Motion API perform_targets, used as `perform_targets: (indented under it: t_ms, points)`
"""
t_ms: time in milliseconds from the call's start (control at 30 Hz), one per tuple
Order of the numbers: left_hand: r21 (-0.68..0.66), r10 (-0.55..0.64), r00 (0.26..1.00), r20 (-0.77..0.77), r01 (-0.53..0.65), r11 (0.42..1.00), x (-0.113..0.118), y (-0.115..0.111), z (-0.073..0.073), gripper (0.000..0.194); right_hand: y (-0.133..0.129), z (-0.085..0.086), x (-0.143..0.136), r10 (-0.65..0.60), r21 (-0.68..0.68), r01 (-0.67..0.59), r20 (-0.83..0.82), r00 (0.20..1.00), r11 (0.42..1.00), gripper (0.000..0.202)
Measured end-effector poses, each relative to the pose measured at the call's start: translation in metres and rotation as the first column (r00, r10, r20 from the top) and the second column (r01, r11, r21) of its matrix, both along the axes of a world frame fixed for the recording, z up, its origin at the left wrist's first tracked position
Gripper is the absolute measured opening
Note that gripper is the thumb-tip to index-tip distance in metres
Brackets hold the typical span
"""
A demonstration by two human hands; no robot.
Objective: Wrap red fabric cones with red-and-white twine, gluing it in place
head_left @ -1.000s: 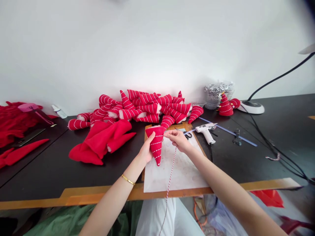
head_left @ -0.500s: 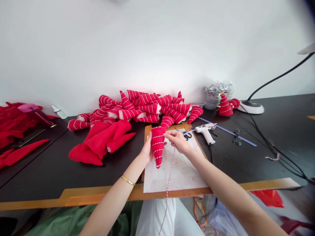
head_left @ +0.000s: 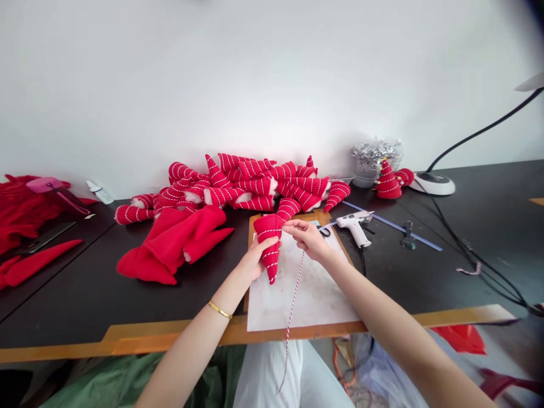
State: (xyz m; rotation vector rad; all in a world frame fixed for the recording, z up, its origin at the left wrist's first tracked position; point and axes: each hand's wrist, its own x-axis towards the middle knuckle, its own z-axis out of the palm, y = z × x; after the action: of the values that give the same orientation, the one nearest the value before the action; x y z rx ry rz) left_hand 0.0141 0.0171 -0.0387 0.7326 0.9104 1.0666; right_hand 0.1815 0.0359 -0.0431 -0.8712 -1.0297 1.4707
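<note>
"Mainly the red cone (head_left: 271, 258): it has turned since half a second ago, and its wide end leans slightly more to the left. The left hand (head_left: 254, 262) has shifted too, its thumb now lying across the front."

"So that hand is gripping?"

"Yes, clamped round the cone from the left, with the narrow tip pointing down toward the near side."

"And the right hand (head_left: 312, 238)?"

"Just beside the cone's right edge, thumb and forefinger pinched together on the red-and-white cord (head_left: 293, 303). The lower stretch of cord hangs down past the table's near edge. I can't tell whether those fingertips touch the cone."

"Where is the cone, then?"

"Held above the left part of the white sheet (head_left: 314, 300), in front of the far pile of striped cones (head_left: 223, 196). White cord already winds around it, though a band near the wide end is plain red."

"What lies around it?"

"Black-handled scissors (head_left: 325, 232) at the sheet's far right, partly hidden by the right hand. A white glue gun (head_left: 355, 225) sits farther right, near a long bluish strip (head_left: 399, 229) and a dark clip (head_left: 408, 237). On the left, folded red fabric (head_left: 165, 249) rests on the dark table (head_left: 170, 303)."
</note>
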Motion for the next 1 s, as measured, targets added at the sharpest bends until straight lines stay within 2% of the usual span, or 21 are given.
perform_targets:
  t_ms: [300, 400, 500, 600, 700, 733, 800, 900, 1000]
  points:
    - [-0.086, -0.095, 0.992, 0.079, 0.102, 0.991, -0.003, -0.005, 0.004, 0.025, 0.002, -0.006, -0.002, -0.027, -0.022, 0.029, 0.094, 0.995, 0.999, 0.045]
    - [-0.079, -0.145, 0.986, 0.084, 0.152, 0.985, -0.003, -0.006, 0.005, 0.028, 0.002, -0.007, -0.002, -0.004, -0.007, 0.005, 0.137, 0.991, 1.0, 0.043]
    - [-0.013, -0.168, 0.982, 0.087, 0.169, 0.985, 0.0, -0.005, 0.002, 0.041, 0.003, -0.008, -0.003, -0.074, 0.051, 0.065, 0.186, 0.98, 0.997, 0.042]
    - [0.137, -0.041, 0.999, -0.029, 0.045, 0.99, 0.006, -0.002, -0.005, 0.068, 0.001, -0.009, -0.006, -0.205, 0.182, 0.164, 0.239, 0.949, 0.969, 0.039]
    - [0.27, 0.148, 0.976, -0.157, -0.102, 0.958, 0.01, 0.0, -0.009, 0.084, -0.002, -0.008, -0.009, -0.172, 0.206, 0.127, 0.213, 0.962, 0.97, 0.039]
    - [0.27, 0.167, 0.972, -0.168, -0.118, 0.956, 0.01, 0.0, -0.009, 0.083, -0.003, -0.007, -0.009, -0.139, 0.183, 0.105, 0.187, 0.972, 0.977, 0.039]
    - [0.206, 0.123, 0.981, -0.148, -0.091, 0.974, 0.008, 0.0, -0.006, 0.073, -0.003, -0.005, -0.007, -0.099, 0.134, 0.082, 0.132, 0.986, 0.988, 0.041]
    - [0.095, 0.047, 0.997, -0.066, -0.041, 0.995, 0.004, -0.001, 0.0, 0.053, 0.0, -0.001, -0.003, -0.087, 0.086, 0.08, 0.088, 0.992, 0.993, 0.04]
    - [0.018, 0.044, 0.999, -0.012, -0.043, 0.999, 0.001, -0.002, 0.002, 0.039, 0.001, 0.0, 0.001, -0.08, 0.037, 0.078, 0.046, 0.996, 0.996, 0.04]
